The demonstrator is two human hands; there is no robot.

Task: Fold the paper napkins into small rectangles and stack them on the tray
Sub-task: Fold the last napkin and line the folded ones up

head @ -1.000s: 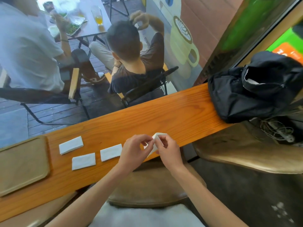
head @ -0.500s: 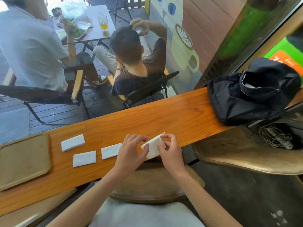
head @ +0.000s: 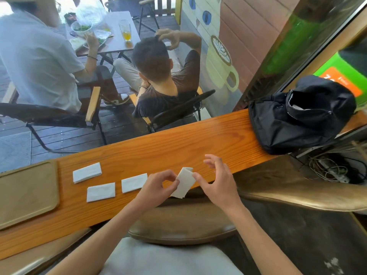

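A flat tan rectangular tray lies at the left end of the long orange wooden counter. Just right of it, three folded white paper napkin rectangles rest apart on the wood. Next, the left hand pinches the left edge of a partly folded white napkin between thumb and forefinger, holding it over the counter's near edge. The right hand touches the napkin's right edge with its thumb, the other fingers spread and lifted. A black fabric backpack sits at the counter's right end.
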